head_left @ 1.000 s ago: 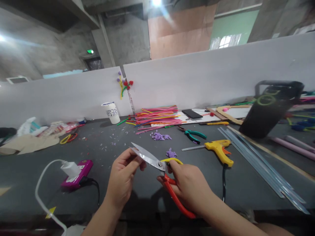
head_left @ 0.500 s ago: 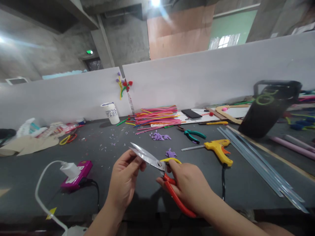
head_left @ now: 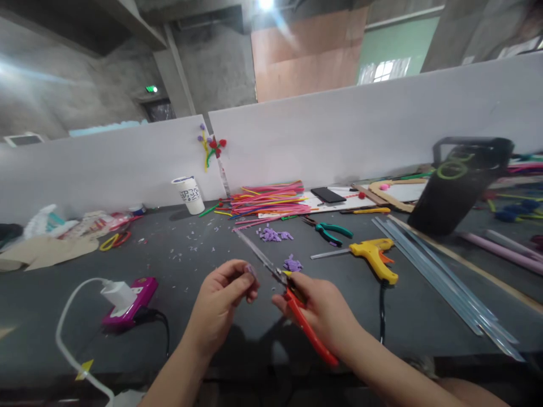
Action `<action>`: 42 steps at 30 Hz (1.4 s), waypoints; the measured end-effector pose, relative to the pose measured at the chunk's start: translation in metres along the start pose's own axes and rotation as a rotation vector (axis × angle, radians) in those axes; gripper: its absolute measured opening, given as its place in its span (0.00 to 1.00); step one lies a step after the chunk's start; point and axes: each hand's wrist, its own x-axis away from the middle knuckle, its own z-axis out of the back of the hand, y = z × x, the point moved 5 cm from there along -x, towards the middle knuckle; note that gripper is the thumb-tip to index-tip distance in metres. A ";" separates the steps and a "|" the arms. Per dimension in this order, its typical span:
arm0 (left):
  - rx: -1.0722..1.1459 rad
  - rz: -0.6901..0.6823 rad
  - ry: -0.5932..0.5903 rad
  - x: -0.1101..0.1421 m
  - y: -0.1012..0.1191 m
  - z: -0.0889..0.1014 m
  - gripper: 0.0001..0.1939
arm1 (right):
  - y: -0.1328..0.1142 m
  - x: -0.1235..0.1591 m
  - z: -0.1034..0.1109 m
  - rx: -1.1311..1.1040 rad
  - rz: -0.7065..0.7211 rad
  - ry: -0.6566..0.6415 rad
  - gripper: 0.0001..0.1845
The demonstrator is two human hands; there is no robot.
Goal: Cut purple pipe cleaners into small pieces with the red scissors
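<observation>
Here's the left hand [head_left: 223, 302], thumb and forefinger brought together in a tight pinch on a tiny purple piece [head_left: 251, 269], the other fingers curled in behind. Across from it, the right hand [head_left: 324, 305] is wrapped around the handles of the scissors [head_left: 311, 332], the red handle slanting down past the palm. The blades point up and away, seen nearly edge-on and looking closed or close to it, just beside the purple piece with a gap showing between. This reads as small trimming work, caught off the cut: another snip would call for parting the blades and bringing the pinched edge between them, fingertips kept well back.

Just beyond the blades on the tabletop [head_left: 356, 299] sits a small purple heap [head_left: 292, 263], and farther back a larger purple pile [head_left: 274, 234], with pale scraps [head_left: 182, 257] scattered off to the left. Out to the right, green-handled pliers [head_left: 331, 230] lie near a yellow glue gun [head_left: 373, 257], clear sticks [head_left: 441, 282] beyond that. At the back, a bundle of pink strips [head_left: 267, 200], and to its left a white cup [head_left: 189, 196], standing by the partition [head_left: 331, 130].
</observation>
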 end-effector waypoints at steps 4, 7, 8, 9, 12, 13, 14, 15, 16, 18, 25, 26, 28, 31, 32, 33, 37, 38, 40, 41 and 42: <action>-0.133 0.188 -0.174 0.001 -0.017 -0.012 0.03 | 0.003 -0.006 0.002 -0.453 -0.158 -0.047 0.08; -0.183 0.235 -0.237 0.002 -0.026 -0.017 0.03 | 0.003 -0.008 -0.002 -0.625 -0.267 -0.162 0.05; -0.197 0.238 -0.249 0.001 -0.028 -0.018 0.04 | 0.003 -0.008 -0.003 -0.650 -0.270 -0.188 0.05; -0.215 0.240 -0.258 0.001 -0.029 -0.019 0.04 | 0.003 -0.008 -0.003 -0.662 -0.270 -0.204 0.04; -0.322 0.206 -0.252 0.000 -0.027 -0.021 0.04 | 0.005 -0.008 -0.003 -0.652 -0.253 -0.181 0.02; -0.384 0.162 -0.225 0.000 -0.024 -0.021 0.04 | 0.006 -0.008 -0.002 -0.636 -0.241 -0.153 0.02; -0.457 0.098 -0.191 0.000 -0.021 -0.022 0.03 | 0.008 -0.008 -0.001 -0.617 -0.226 -0.119 0.02; -0.537 0.018 -0.154 0.000 -0.016 -0.022 0.02 | 0.009 -0.008 0.000 -0.597 -0.211 -0.088 0.02; -0.618 -0.066 -0.120 0.000 -0.012 -0.024 0.02 | 0.010 -0.008 0.000 -0.577 -0.202 -0.061 0.03; -0.747 -0.208 -0.079 0.002 -0.007 -0.028 0.02 | 0.012 -0.008 0.000 -0.550 -0.194 -0.033 0.03; -0.818 -0.265 -0.066 0.003 -0.006 -0.035 0.04 | 0.014 -0.009 0.002 -0.469 -0.109 0.024 0.03; -0.818 -0.247 -0.077 0.002 -0.007 -0.035 0.04 | 0.014 -0.009 0.002 -0.460 -0.102 0.020 0.03; -0.777 -0.192 -0.094 0.002 -0.009 -0.034 0.04 | 0.012 -0.009 0.002 -0.444 -0.087 0.017 0.03; -0.569 -0.053 -0.053 0.000 -0.012 -0.027 0.02 | 0.007 -0.007 0.007 -0.383 -0.068 0.019 0.05; -0.476 -0.021 -0.026 -0.001 -0.012 -0.024 0.02 | 0.006 -0.006 0.009 -0.341 -0.067 0.014 0.06; -0.383 -0.007 0.004 -0.001 -0.010 -0.020 0.02 | 0.004 -0.005 0.011 -0.287 -0.066 0.009 0.08; -0.114 -0.010 0.125 -0.001 -0.001 -0.010 0.04 | 0.003 0.000 0.013 -0.010 -0.034 -0.013 0.12; -0.080 -0.008 0.148 0.000 0.001 -0.008 0.04 | 0.003 0.001 0.011 0.049 -0.017 -0.020 0.13; -0.041 -0.026 0.173 0.001 0.005 -0.006 0.03 | 0.004 0.005 0.007 0.152 0.009 -0.025 0.15; -0.033 -0.043 0.175 0.002 0.007 -0.006 0.03 | 0.004 0.006 0.005 0.198 0.021 -0.026 0.16; -0.028 -0.062 0.179 0.002 0.008 -0.005 0.03 | 0.004 0.007 0.004 0.239 0.032 -0.025 0.17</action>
